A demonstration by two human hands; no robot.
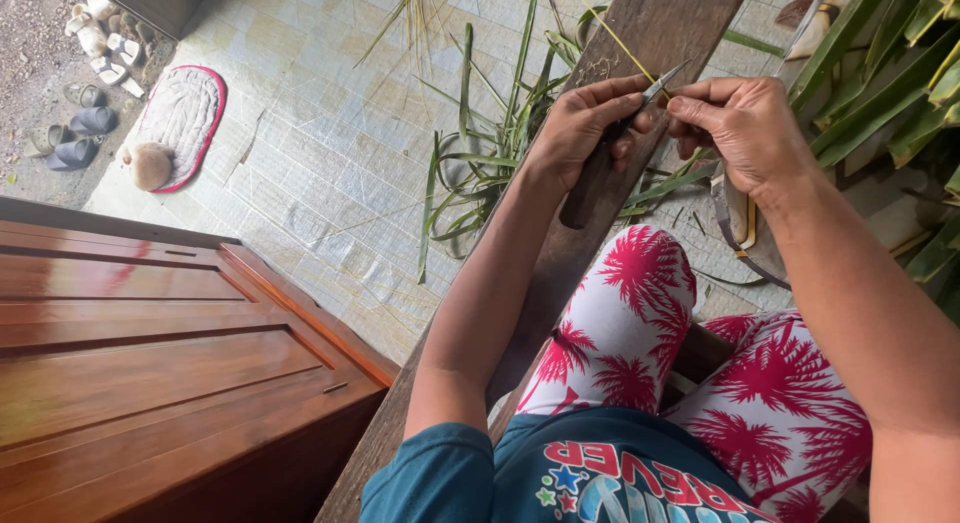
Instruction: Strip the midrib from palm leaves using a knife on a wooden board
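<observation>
left hand (590, 118) — clenched on knife (612, 148); right hand (735, 118) — pinching leaf strip (612, 33)

Soft, even daylight, sharp through most of the frame.
Shadows faint and diffuse below the fingers (640, 103); mild sheen on the wooden door (150, 343) far left of them; slight wide-angle bending toward the corners; no motion blur around the fingers.

Tiled floor (330, 173) with leaf strips (470, 173)
</observation>
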